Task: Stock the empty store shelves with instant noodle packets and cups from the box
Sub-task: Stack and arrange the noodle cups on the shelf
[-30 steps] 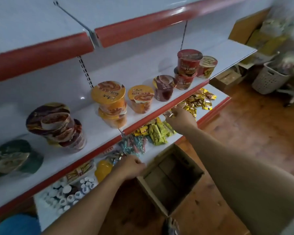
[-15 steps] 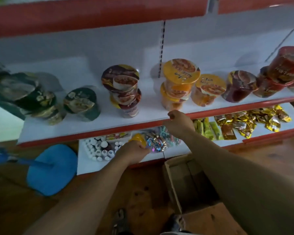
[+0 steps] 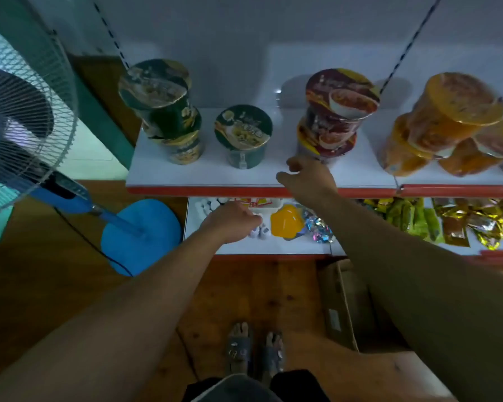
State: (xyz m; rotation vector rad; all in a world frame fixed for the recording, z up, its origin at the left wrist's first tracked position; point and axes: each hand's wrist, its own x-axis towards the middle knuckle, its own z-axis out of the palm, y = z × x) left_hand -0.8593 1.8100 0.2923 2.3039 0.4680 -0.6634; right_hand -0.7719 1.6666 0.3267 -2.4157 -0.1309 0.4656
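No text can be read. Print is seen on the lids of the dark green round noodle cups (image 3: 243,127), the dark red round noodle cups (image 3: 341,92) and the orange round noodle cups (image 3: 462,98). More is seen on a white label (image 3: 333,319) on the brown cardboard box (image 3: 328,282). All of it is too blurred to be made out.

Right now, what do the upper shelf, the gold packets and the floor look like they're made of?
Upper shelf: probably painted sheet metal, smooth white with slight sheen. Gold packets: metallised foil film, crinkled, catching bright glints. Floor: wood boards, brown, with visible grain, knots and seams; finish looks dull.
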